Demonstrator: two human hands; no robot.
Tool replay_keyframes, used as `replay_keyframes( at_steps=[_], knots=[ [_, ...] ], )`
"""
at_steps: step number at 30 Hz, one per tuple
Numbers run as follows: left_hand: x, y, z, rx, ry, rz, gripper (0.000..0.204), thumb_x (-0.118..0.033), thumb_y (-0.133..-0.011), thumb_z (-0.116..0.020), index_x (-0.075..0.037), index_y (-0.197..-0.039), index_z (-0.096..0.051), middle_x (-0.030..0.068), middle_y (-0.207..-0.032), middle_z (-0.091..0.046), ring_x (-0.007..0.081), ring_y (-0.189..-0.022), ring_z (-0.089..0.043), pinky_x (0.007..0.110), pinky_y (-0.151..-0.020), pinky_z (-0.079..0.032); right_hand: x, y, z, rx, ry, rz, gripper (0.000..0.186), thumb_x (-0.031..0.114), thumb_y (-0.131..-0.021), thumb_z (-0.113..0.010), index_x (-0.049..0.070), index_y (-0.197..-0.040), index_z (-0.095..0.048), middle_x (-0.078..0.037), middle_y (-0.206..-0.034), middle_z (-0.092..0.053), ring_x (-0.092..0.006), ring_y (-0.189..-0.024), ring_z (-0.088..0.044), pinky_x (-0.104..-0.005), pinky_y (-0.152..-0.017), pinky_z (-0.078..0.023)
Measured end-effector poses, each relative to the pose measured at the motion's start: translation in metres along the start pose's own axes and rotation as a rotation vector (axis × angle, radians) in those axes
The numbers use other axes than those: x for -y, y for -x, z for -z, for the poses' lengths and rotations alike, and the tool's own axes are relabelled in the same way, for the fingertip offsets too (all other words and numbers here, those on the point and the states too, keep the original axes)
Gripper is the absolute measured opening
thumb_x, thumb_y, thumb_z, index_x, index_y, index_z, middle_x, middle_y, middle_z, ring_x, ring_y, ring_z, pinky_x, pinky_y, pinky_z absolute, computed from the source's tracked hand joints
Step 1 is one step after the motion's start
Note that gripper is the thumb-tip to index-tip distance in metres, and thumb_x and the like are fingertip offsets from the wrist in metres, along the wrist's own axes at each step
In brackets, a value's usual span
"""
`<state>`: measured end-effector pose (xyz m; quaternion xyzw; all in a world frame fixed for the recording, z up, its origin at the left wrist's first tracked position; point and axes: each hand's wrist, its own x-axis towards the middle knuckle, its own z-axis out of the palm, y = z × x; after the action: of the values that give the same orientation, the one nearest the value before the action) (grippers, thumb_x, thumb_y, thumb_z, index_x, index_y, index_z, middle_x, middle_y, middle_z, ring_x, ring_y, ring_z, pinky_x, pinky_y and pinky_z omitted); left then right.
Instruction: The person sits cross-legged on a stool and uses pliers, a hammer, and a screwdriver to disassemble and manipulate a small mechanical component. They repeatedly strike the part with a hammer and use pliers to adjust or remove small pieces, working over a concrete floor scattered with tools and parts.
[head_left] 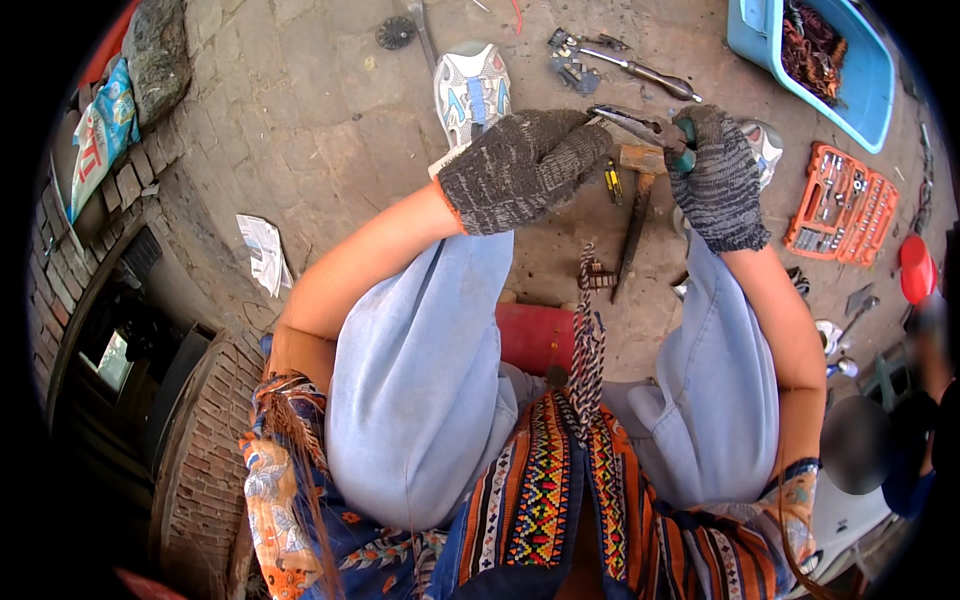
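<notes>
Right grip (715, 175): closed in a dark grey knitted glove around a plier-like tool (683, 160) with teal handles, its metal end pointing toward the other hand.
Left grip (525, 170): gloved the same way, fingers bent together near the metal end of the tool; whether they held anything could not be told.
Plier-like tool: was between the two hands, above the paved ground (330, 130) and just over the hammer in view.
Hammer (630, 235): lay below the hands, its yellowish-brown head near the teal handles and its dark handle running toward the person.
Yellow-and-black tool (612, 182): rested just left of the hammer.
Screwdriver (660, 82): lay beyond the hands, brown handle to the right, near small dark parts (575, 72).
Blue tub (750, 40): stood at the upper right, with a reddish-brown tangle (812, 50) inside.
Orange socket case (842, 205): lay open to the right of the right grip.
Shoes: the left shoe (470, 85) showed beyond the left grip; the right shoe (767, 150) was partly hidden behind the right grip.
White paper (263, 253): lay on the ground at the left.
</notes>
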<state>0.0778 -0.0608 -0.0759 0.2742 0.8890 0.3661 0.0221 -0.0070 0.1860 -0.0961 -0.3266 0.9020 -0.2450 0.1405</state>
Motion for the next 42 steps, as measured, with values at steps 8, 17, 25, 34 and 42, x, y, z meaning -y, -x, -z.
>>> replay_keyframes(
  at_steps=[8, 17, 25, 34, 42],
  knots=[
    [-0.004, -0.006, -0.02, -0.006, -0.042, 0.218, 0.054, -0.001, -0.07, -0.062, 0.003, -0.121, -0.046, 0.0201, -0.099, -0.057, 0.0344, -0.081, -0.059, 0.04, -0.065, -0.05, 0.011, 0.003, -0.013, 0.14, -0.067, -0.166, 0.025, 0.017, -0.082, -0.057, 0.003, -0.103, -0.053, -0.02, -0.093, -0.058, -0.0365, -0.088, -0.057, -0.0439, -0.076, -0.046],
    [-0.019, -0.059, -0.022, -0.359, 1.274, 1.35, 0.039, -0.044, -0.091, -0.048, -0.011, -0.076, -0.061, -0.0013, -0.052, -0.05, 0.0068, -0.04, -0.042, 0.022, -0.037, -0.029, 0.004, -0.004, -0.045, 0.1, -0.052, -0.288, 0.031, 0.023, -0.086, -0.053, 0.001, -0.108, -0.052, -0.024, -0.095, -0.058, -0.0385, -0.089, -0.057, -0.0449, -0.076, -0.047],
    [-0.03, -0.064, -0.083, -0.251, 0.561, 0.635, 0.031, -0.023, -0.091, -0.052, 0.0, -0.111, -0.056, 0.0116, -0.081, -0.06, 0.0237, -0.066, -0.059, 0.033, -0.059, -0.048, -0.037, -0.006, -0.071, 0.047, -0.561, -0.383, 0.047, 0.007, -0.076, -0.06, 0.001, -0.12, -0.044, -0.023, -0.101, -0.058, -0.0386, -0.095, -0.057, -0.0408, -0.081, -0.047],
    [-0.012, -0.065, -0.015, -0.107, 1.227, 0.994, 0.029, -0.029, -0.095, -0.047, -0.006, -0.107, -0.06, -0.0009, -0.072, -0.057, 0.0059, -0.053, -0.05, 0.02, -0.043, -0.038, -0.06, 0.011, -0.03, 0.618, -0.726, -0.52, 0.032, 0.014, -0.082, -0.058, 0.0, -0.11, -0.053, -0.02, -0.093, -0.061, -0.0343, -0.09, -0.059, -0.0373, -0.081, -0.047],
    [0.034, -0.025, -0.022, -0.275, 1.151, 1.104, 0.029, -0.029, -0.092, -0.051, -0.006, -0.105, -0.061, 0.0014, -0.07, -0.06, 0.0084, -0.05, -0.053, 0.022, -0.045, -0.04, -0.061, 0.029, -0.041, 0.92, -0.076, -0.236, 0.039, 0.009, -0.077, -0.053, -0.001, -0.114, -0.045, -0.027, -0.105, -0.057, -0.0409, -0.099, -0.055, -0.0439, -0.084, -0.045]
  ],
)
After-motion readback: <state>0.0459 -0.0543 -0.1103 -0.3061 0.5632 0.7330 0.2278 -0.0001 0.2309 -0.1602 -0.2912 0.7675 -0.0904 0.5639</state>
